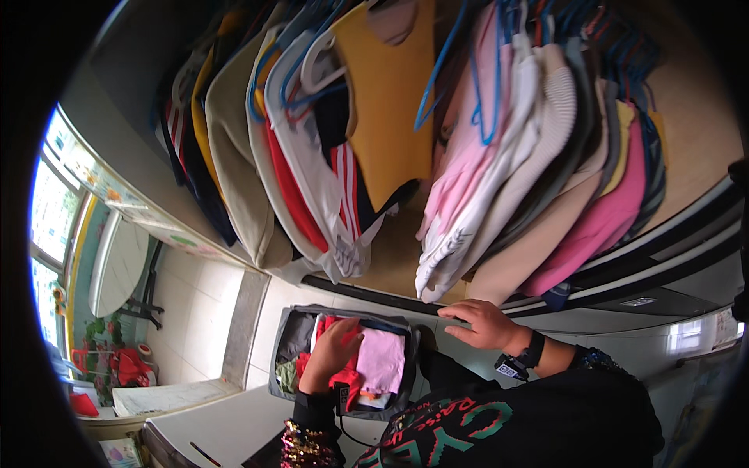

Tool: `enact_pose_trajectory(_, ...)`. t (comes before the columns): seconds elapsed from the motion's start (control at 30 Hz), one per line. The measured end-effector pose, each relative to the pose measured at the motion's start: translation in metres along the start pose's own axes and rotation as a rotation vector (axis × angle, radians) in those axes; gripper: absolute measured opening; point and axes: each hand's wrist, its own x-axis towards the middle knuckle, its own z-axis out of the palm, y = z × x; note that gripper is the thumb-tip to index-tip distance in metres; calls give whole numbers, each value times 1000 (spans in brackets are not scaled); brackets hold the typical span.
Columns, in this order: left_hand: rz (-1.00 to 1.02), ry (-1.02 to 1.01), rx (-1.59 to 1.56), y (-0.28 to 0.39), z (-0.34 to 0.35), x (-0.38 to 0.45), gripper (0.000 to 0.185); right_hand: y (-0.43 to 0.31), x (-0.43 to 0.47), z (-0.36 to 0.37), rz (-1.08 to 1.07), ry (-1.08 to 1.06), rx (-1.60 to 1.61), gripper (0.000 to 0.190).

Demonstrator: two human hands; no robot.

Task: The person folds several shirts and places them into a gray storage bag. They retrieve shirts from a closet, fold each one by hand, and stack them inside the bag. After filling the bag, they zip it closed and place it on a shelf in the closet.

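My left hand [332, 354] is over a grey open bag or suitcase [287, 324], with fingers stretched out above red clothing [346, 383]. Whether it touches the cloth cannot be told, and nothing shows in its grasp. Beside it in the suitcase lies a folded pink garment [381, 360]. My right hand [481, 327] is just below the wardrobe's lower edge, thumb and fingers apart, holding nothing visible. Close above it hang the hems of a white garment [450, 269] and a beige garment [521, 257]. A mustard-yellow top [389, 111] hangs near the middle of the rail.
Clothes on hangers crowd both sides of the wardrobe; an unoccupied blue hanger [485, 111] dangles between them. Sliding-door tracks [661, 234] run along its front edge. A white oval table [120, 263] tilts by the window at left. A light cabinet surface [216, 430] borders the lower left.
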Motion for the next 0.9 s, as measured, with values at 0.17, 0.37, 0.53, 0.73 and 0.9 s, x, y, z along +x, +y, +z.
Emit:
enact_pose_trajectory(0.17, 247, 94, -71, 118, -38, 78, 25, -1, -30, -39, 38, 203, 35, 25)
enact_pose_trajectory(0.37, 607, 246, -106, 263, -58, 146, 19, 8, -54, -51, 65, 256, 42, 23)
enact_pose_trajectory(0.53, 520, 448, 138, 342, -61, 214, 29, 12, -59, -59, 52, 314, 23, 21)
enact_pose_trajectory(0.73, 471, 498, 358, 347, -57, 256, 42, 22, -69, -60, 34, 398, 48, 19)
enact_pose_trajectory(0.9, 382, 589, 456, 323, -86, 272, 41, 25, -73, -57, 35, 386, 34, 16)
